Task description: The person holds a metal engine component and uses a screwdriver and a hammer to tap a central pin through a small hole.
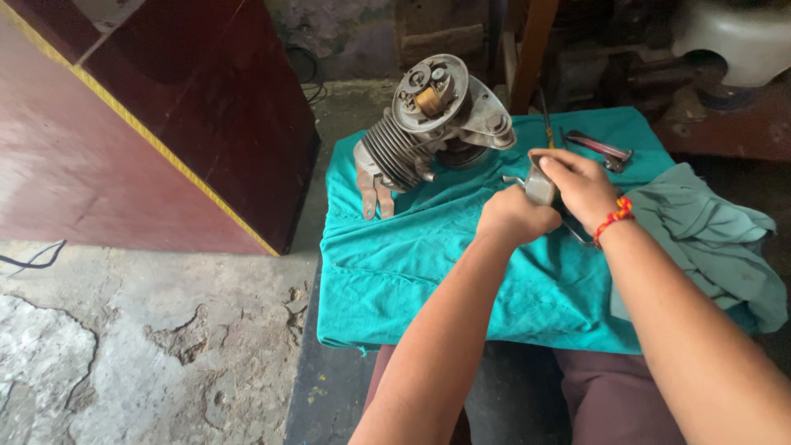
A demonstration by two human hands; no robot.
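Both hands meet over the centre of the surface (412, 272), which is draped in a teal cloth (395, 247). Right hand (583, 185) is closed around the top of a small grey metal part (540, 185), fingers curled over its upper edge. Left hand (515, 218) is fisted tight against the part's near-left side; can't tell whether it grips the part itself or something hidden under it. A red and orange thread band (614, 218) sits on the right wrist.

Far left on the cloth: a small finned engine (432, 124), lying tilted, round end plate facing up and toward the camera, brass-coloured piece in its middle. Two metal lugs hang off its near-left side. Well apart from the hands.

Far right on the cloth: a flat metal tool with a reddish edge (600, 148), just beyond the right hand. A thin yellow-handled tool (547, 128) stands between it and the engine. A crumpled grey-green rag (709, 239) lies on the right edge, partly over the teal cloth.

Room: dark red panel with a yellow edge strip (148, 124) fills the left. Cracked, patchy concrete floor (140, 346) at near left, black cable (33, 259) at its left edge. Far side is dim clutter, wooden post (534, 49), pale rounded object (733, 37) at far right.
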